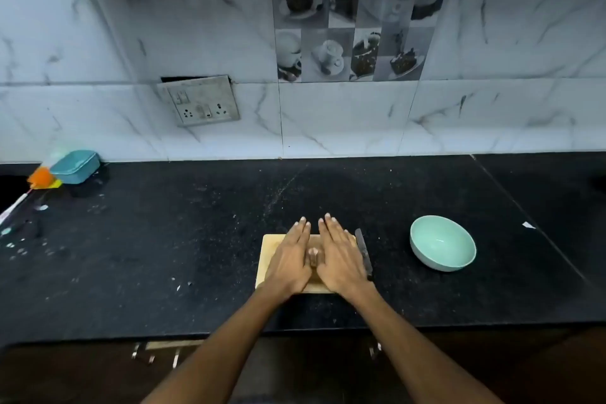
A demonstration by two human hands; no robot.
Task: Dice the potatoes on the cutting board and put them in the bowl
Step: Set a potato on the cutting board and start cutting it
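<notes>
A pale wooden cutting board [269,244] lies on the black counter near its front edge. My left hand [292,259] and my right hand [341,256] rest flat on it, palms down, fingers stretched out, side by side. Between them a small brownish potato [313,256] shows; the rest of it is hidden under my hands. A dark knife [364,252] lies along the board's right edge, just beside my right hand and not held. The empty mint-green bowl [442,243] stands on the counter to the right of the board.
A teal lidded box [75,166] and an orange-tipped brush [39,179] sit at the far left by the wall. A tilted switch and socket plate [200,102] hangs on the marble-tiled wall. The counter's front edge [295,330] runs just behind my forearms.
</notes>
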